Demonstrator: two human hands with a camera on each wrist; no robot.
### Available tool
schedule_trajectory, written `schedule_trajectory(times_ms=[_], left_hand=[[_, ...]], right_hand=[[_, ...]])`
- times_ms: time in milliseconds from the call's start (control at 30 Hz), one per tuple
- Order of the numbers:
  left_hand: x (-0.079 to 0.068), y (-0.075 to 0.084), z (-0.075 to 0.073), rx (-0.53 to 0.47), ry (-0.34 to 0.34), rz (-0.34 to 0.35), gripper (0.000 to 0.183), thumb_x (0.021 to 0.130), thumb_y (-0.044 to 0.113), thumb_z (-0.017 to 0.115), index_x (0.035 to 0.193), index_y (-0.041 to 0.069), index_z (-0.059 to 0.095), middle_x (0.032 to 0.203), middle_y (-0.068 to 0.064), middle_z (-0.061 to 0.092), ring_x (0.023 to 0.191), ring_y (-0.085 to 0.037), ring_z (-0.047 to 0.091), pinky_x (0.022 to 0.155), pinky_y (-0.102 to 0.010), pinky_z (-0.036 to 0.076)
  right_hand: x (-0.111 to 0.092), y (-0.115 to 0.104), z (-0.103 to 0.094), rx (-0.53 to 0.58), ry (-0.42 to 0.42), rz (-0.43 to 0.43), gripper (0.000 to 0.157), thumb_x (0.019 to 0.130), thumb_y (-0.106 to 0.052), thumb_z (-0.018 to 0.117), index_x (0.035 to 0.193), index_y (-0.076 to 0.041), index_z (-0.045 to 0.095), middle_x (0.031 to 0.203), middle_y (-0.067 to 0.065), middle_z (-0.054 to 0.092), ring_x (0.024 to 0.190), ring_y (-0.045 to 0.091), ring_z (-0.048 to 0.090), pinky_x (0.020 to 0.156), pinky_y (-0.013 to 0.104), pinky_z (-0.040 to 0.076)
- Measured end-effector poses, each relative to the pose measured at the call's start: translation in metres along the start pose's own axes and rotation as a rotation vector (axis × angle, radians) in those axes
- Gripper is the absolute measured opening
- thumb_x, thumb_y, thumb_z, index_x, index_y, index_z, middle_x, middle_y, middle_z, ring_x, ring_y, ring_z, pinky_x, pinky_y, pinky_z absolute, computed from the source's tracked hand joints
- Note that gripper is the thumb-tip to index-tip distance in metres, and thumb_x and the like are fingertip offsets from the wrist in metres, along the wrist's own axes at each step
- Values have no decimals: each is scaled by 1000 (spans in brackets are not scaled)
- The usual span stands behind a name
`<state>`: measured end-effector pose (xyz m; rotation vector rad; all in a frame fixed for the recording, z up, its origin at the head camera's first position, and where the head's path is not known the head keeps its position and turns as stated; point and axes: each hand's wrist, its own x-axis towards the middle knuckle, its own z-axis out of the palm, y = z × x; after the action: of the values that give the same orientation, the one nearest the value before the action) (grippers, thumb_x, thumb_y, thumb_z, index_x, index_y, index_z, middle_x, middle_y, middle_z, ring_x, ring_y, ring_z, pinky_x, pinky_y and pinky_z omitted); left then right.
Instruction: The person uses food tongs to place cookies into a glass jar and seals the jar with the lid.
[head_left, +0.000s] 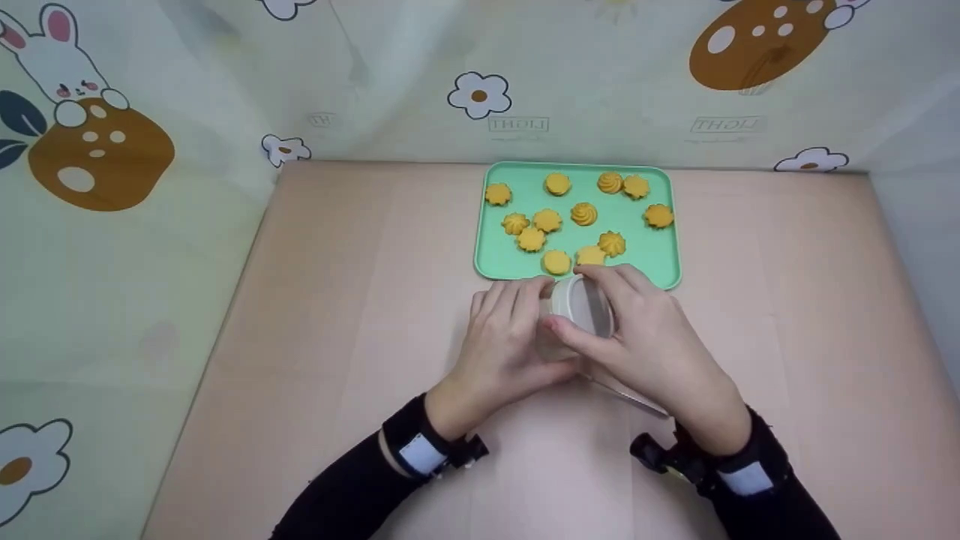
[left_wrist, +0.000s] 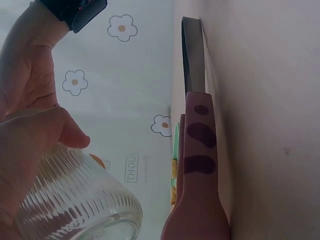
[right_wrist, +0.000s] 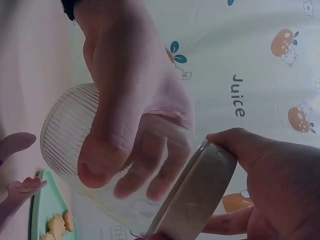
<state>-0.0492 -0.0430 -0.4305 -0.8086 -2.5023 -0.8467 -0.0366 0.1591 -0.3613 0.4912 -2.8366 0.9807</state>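
Observation:
A clear ribbed glass jar (right_wrist: 70,135) is tilted between my two hands, over the table just in front of the green tray. My left hand (head_left: 506,334) grips the glass body, and its fingers show through the wall in the right wrist view. At the mouth sits a pale, wide lid (right_wrist: 197,192). My right hand (head_left: 649,341) holds that lid by its edge, thumb on one side and fingertips on the other. Below the hands is a pair of tongs (left_wrist: 201,200) with mauve, dark-spotted handles and metal arms, mostly hidden in the head view.
A green tray (head_left: 491,259) at the table's back edge bears several golden piped cookies (head_left: 583,214), some flower-shaped, some swirled. Around the pinkish table (head_left: 360,300) hangs a printed curtain (head_left: 390,82) with flowers and rabbits.

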Motion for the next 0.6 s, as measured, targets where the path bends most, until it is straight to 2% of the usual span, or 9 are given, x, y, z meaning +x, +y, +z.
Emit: schedule_trajectory(times_ms=[233, 400, 600], left_hand=[[0, -2, -3, -7, -11, 13, 100, 66, 58, 101, 141, 4, 61, 130, -7, 71, 119, -22, 62, 89, -37, 46], [2, -4, -7, -93, -80, -7, 99, 67, 51, 102, 143, 5, 60, 129, -5, 71, 120, -21, 62, 91, -37, 47], [6, -10, -14, -227, -187, -7, 99, 68, 40, 101, 150, 4, 56, 137, -6, 70, 127, -22, 61, 108, -42, 49]], right_hand=[[0, 0, 0, -2, -25, -13, 72, 96, -57, 80, 143, -4, 66, 123, 16, 70, 96, 29, 67, 71, 47, 64], [-1, 4, -3, 24, -20, -159, 70, 94, -50, 86, 146, -7, 65, 131, 14, 67, 107, 30, 70, 80, 48, 67], [0, 10, -14, 78, -72, -343, 73, 88, -40, 94, 150, -17, 64, 143, 3, 62, 128, 19, 63, 102, 42, 60]])
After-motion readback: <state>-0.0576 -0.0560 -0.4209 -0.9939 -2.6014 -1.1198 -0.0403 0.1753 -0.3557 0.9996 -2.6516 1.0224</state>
